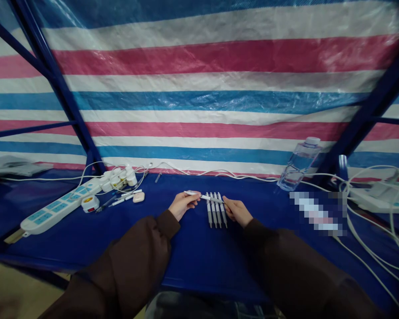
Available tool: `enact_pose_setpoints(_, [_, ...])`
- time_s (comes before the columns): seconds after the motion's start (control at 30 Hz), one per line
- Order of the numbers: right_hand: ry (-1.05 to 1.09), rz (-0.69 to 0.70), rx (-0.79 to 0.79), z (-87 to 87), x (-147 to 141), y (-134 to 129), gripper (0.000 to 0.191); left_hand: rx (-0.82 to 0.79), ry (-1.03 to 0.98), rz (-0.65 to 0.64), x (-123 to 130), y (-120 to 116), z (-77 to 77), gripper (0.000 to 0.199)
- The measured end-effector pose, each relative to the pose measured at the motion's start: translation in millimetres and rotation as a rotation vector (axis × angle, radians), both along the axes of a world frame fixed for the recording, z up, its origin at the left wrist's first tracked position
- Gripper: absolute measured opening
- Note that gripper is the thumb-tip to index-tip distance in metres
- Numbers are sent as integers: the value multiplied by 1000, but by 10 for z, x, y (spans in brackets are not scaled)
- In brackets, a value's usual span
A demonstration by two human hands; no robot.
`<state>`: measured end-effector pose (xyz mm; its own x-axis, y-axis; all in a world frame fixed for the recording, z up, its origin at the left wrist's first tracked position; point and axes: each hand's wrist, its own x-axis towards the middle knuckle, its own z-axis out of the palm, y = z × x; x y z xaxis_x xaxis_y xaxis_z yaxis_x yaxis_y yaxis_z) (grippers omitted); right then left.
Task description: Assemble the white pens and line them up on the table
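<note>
Between my two hands a white and grey pen [209, 198] is held level, crossing above a row of similar pens [215, 215]. My left hand [183, 204] pinches its white end, and my right hand [236, 210] grips the grey end. Several pens in the row lie side by side on the blue table [193, 252], their grey tips toward me. The held pen hides part of their upper bodies.
A white power strip [61, 206] with plugs lies at the left, near a round adapter [90, 204], loose pens [122, 197] and a small pink case [138, 196]. A clear bottle [298, 165] stands at the right. White cables [355, 230] run along the back and right.
</note>
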<state>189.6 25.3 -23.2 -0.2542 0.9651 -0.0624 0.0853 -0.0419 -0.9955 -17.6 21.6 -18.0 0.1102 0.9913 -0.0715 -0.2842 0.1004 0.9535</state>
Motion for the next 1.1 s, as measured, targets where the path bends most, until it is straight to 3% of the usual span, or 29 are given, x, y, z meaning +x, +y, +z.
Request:
enact_pose_setpoints(0.23, [78,-29,-91,15,4,14,53,79,-133,168,-6,7,69,31])
enact_pose_setpoints(0.43, [128,-52,-103,-3,12,41,48,276,-99,379,-14,29,78,60])
enact_pose_setpoints(0.53, [126,-68,-108,4,9,32,46,369,0,370,-9,25,71,54])
enact_pose_setpoints(0.7, [126,-77,-116,11,7,19,45,393,78,362,-6,10,75,42])
enact_pose_setpoints(1.1, [118,-81,-125,20,0,23,44,421,127,320,-2,-9,109,42])
